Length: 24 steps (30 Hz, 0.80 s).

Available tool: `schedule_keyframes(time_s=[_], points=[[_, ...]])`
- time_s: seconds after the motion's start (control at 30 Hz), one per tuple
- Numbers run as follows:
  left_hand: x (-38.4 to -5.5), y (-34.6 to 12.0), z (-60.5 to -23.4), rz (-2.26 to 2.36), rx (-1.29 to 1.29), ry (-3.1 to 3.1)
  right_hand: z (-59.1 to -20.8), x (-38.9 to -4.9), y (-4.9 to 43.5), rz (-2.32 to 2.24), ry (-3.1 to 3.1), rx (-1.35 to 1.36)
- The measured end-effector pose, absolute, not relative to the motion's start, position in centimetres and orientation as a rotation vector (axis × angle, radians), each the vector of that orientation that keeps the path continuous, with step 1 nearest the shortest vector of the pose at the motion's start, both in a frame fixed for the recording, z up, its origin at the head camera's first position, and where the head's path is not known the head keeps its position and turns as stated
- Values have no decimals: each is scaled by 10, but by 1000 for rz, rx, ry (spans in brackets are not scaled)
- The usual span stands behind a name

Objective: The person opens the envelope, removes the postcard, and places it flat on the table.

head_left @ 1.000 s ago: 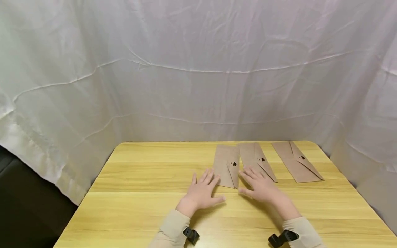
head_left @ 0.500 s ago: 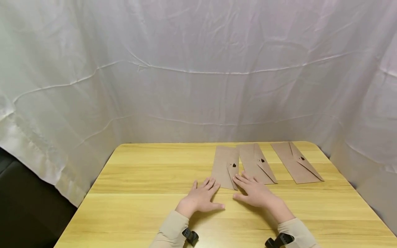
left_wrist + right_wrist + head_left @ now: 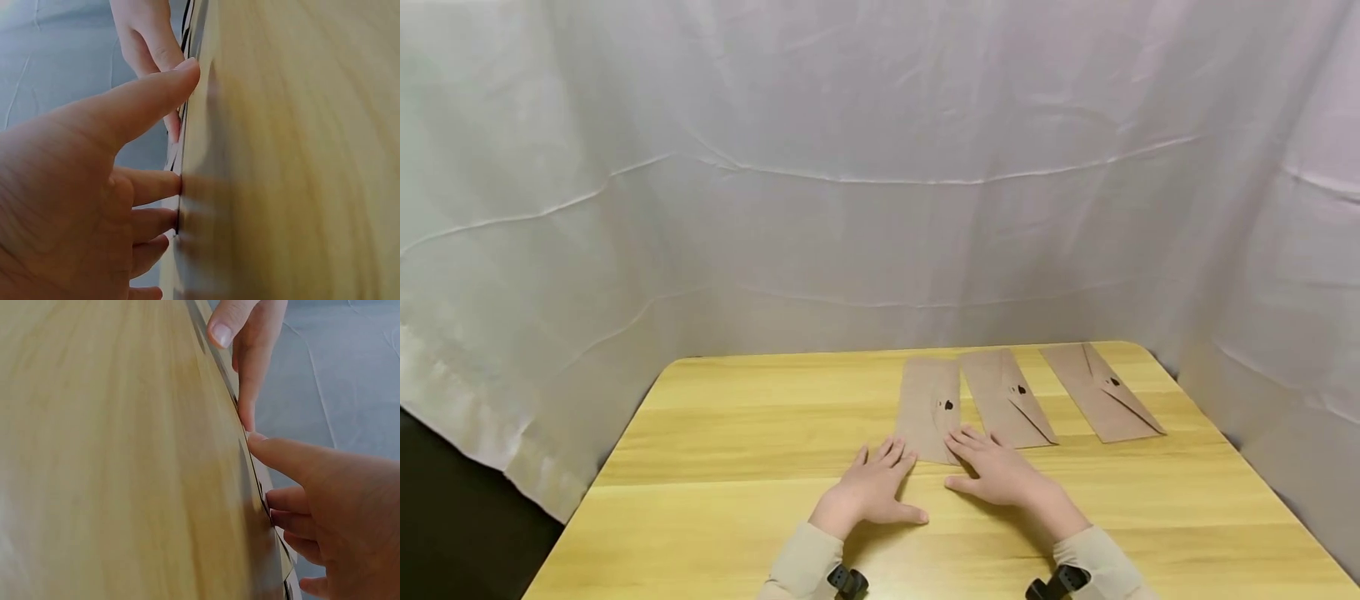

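Three brown paper envelopes lie flat on the wooden table, each with a folded flap and a small dark mark. My left hand (image 3: pixel 871 490) rests its spread fingertips on the near left corner of the leftmost envelope (image 3: pixel 925 392). At that envelope's near right corner, the fingers of my right hand (image 3: pixel 1000 473) lie straight, close beside the middle envelope (image 3: pixel 992 383). Farther right is the third envelope (image 3: pixel 1093 392), apart from both hands. The left wrist view shows the left hand (image 3: pixel 75 162) with its thumb stretched out; the right wrist view shows the right hand (image 3: pixel 356 512) low over the table.
The wooden table (image 3: pixel 737 433) has rounded far corners. Pale cloth (image 3: pixel 850 250) hangs behind it and along both sides. A dark surface (image 3: pixel 460 517) shows at the lower left. Each wrist carries a small black camera, the left one (image 3: pixel 848 581) and the right one (image 3: pixel 1057 583).
My right hand has shifted left from the middle envelope to the leftmost one's near corner. My left hand has slid slightly toward me. The head view has turned a little right.
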<state>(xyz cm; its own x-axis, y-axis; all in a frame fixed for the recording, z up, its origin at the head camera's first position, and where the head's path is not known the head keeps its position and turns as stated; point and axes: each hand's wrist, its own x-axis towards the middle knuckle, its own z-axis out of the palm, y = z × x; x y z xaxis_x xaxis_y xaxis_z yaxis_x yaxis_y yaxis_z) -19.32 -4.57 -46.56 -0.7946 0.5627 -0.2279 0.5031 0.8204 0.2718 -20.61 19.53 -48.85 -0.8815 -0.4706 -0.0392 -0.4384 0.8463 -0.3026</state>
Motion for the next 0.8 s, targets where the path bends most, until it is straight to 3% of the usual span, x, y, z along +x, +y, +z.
schedule_keyframes(time_s=[0.8], points=[[-177, -85, -460, 295, 789, 2739, -481, -208, 158, -406, 2864, -883]])
